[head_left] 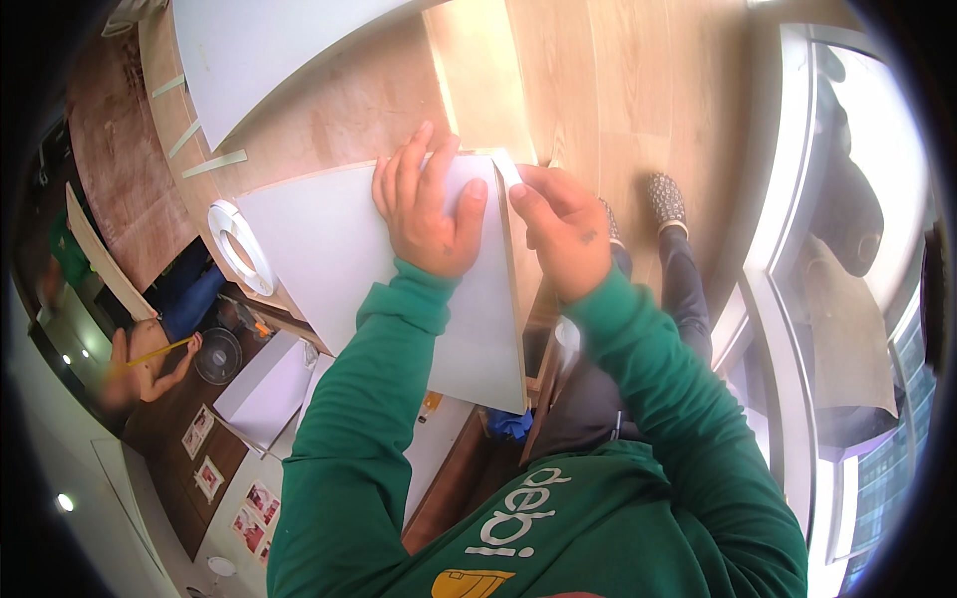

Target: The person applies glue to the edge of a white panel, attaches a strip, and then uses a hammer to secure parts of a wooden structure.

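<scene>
A white panel (329, 234) with a bare wood-toned edge lies in front of me. My left hand (431, 207) rests flat near its far right corner, fingers spread and thumb apart. At that corner my right hand (563, 229) pinches a narrow white edging strip (507, 167) between thumb and fingers. The strip lies along the panel's right edge; how much of it is stuck down I cannot tell. A white roll of edging (263, 269) stands at the panel's left side.
Another large white panel (264, 50) lies on the wooden worktop (349, 110), near several short pale strips (214, 163). On the left, a person (155, 359) holds a yellow stick-like thing near a black fan (217, 356). A white window frame (783, 199) stands at right.
</scene>
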The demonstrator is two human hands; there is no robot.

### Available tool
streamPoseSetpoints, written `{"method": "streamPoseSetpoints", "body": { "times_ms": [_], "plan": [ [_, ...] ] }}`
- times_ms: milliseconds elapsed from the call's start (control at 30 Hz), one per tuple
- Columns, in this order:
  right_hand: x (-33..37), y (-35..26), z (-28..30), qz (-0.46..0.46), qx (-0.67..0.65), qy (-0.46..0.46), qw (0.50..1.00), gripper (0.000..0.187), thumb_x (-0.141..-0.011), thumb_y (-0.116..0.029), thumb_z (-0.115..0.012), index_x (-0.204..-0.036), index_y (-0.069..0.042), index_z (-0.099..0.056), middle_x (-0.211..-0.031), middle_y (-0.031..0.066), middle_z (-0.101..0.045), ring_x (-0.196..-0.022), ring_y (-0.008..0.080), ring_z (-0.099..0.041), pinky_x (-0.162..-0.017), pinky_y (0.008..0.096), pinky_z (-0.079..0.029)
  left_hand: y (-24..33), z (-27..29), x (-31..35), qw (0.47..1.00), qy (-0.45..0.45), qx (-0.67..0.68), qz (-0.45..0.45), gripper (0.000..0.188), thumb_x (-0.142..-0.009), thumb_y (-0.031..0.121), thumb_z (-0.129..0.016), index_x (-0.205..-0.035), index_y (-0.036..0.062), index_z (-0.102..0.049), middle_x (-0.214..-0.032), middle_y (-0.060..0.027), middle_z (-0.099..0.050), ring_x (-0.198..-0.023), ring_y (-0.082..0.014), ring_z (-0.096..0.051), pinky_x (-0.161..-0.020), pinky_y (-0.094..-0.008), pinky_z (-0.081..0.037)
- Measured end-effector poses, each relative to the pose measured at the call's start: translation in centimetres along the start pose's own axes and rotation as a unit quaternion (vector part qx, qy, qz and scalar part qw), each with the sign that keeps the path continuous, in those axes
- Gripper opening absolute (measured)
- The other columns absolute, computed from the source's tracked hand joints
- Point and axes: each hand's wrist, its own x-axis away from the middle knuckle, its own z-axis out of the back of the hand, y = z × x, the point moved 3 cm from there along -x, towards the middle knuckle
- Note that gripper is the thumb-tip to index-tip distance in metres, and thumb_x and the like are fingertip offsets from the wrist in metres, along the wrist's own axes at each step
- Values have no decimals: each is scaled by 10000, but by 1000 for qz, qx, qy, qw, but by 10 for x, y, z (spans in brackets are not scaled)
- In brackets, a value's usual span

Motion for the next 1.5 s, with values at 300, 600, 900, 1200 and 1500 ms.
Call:
{"method": "streamPoseSetpoints", "body": {
  "times_ms": [300,600,900,1200,1500],
  "plan": [
    [0,-1,-6,92,59,-2,994,288,-879,-145,-732,-1140,-26,-704,-926,82,-627,-775,158,-575,-680,296,-476,-1,0,-1,1000,4,6,-6,459,-920,324,-625,-1296,63,-620,-1439,-168,-540,-1293,-354,-501,-1159,-570,-236],
    [4,-12,3,199,72,17,977,375,-826,-142,-807,-1166,-29,-698,-974,88,-598,-808,158,-590,-705,283,-490,1,3,-1,1000,-9,-3,-4,454,-937,289,-622,-1324,53,-600,-1453,-170,-530,-1309,-350,-498,-1169,-566,-225],
    [-6,-59,44,-30,49,-83,995,455,-1001,-298,-646,-1295,49,-632,-847,-29,-558,-721,74,-479,-646,222,-422,1,5,0,1000,-7,3,-4,444,-952,276,-608,-1328,38,-599,-1453,-171,-527,-1312,-348,-490,-1175,-564,-220],
    [-27,-92,107,-205,-245,-261,911,516,-1061,-266,-453,-1448,73,-424,-821,-5,-393,-611,58,-363,-389,153,-307,4,5,-1,1000,5,13,-3,442,-944,276,-623,-1322,47,-610,-1447,-168,-536,-1294,-350,-507,-1170,-562,-236],
    [-16,-74,74,-180,-67,-120,974,327,-1056,-242,-484,-1276,-11,-554,-784,1,-528,-584,72,-397,-464,213,-326,1,9,0,1000,11,10,5,439,-937,275,-634,-1322,64,-612,-1454,-147,-534,-1294,-338,-505,-1176,-551,-238]
  ]
}}
